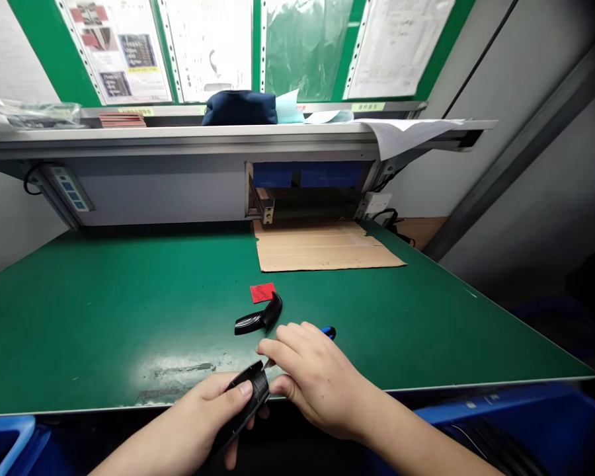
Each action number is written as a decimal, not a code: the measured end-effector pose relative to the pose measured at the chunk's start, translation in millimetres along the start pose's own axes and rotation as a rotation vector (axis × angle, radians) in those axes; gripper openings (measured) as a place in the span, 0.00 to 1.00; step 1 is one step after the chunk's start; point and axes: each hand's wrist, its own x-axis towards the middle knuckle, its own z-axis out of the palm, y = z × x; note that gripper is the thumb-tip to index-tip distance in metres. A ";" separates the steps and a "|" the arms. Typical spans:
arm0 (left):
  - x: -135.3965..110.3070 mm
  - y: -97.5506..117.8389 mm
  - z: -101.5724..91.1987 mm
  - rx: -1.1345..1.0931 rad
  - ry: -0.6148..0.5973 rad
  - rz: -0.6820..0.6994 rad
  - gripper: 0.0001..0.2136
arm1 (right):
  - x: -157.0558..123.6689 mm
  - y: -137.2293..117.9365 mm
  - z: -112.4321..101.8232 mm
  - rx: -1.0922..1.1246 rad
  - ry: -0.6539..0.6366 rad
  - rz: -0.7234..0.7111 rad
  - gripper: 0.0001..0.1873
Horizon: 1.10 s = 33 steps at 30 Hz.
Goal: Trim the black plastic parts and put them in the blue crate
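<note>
My left hand (213, 406) grips a curved black plastic part (250, 396) at the near edge of the green bench mat (104, 311). My right hand (310, 377) is closed around a tool with a blue handle end (330, 332), its metal tip touching the top of the black part. A second curved black plastic part (260, 318) lies on the mat just beyond my hands. A small red tag (262, 292) lies right behind it.
A flat cardboard sheet (322, 246) lies at the back of the mat under a shelf (228, 135). A dark blue cloth bundle (239, 108) and papers sit on the shelf. Blue bins (4, 439) stand below the bench's near edge. A power strip (69, 187) hangs at left.
</note>
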 end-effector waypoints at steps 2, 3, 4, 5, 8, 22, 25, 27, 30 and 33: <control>-3.4 1.4 1.5 -0.015 -0.021 -0.005 0.20 | -0.4 -0.2 1.9 -0.068 -0.010 0.007 0.35; -5.1 2.8 2.3 -0.014 -0.026 -0.009 0.20 | -0.5 -0.1 3.4 -0.095 -0.012 0.010 0.37; -6.6 4.5 3.3 -0.005 -0.027 -0.021 0.20 | -0.4 -0.2 5.0 -0.119 -0.011 0.012 0.39; -8.0 6.3 4.4 0.010 -0.030 -0.037 0.20 | -0.3 -0.3 6.6 -0.138 -0.008 0.012 0.39; -11.0 10.5 8.1 0.053 -0.022 -0.087 0.22 | -0.8 -1.3 8.8 -0.154 0.047 0.026 0.41; -14.4 23.0 16.7 0.174 -0.012 -0.095 0.19 | -6.1 -9.4 8.8 -0.282 0.056 0.026 0.38; -14.9 27.3 19.0 0.272 0.033 -0.043 0.17 | -6.0 -7.2 8.7 -0.278 0.023 0.008 0.36; -14.8 28.6 19.9 0.354 0.053 0.009 0.16 | -6.7 -6.5 9.4 -0.276 0.018 -0.003 0.34; -13.9 26.3 20.1 0.471 0.093 0.031 0.16 | -9.2 -6.4 13.8 -0.270 0.017 -0.024 0.32; -11.7 20.6 19.2 0.606 0.143 0.038 0.16 | -12.6 -4.6 19.0 -0.207 -0.042 -0.018 0.30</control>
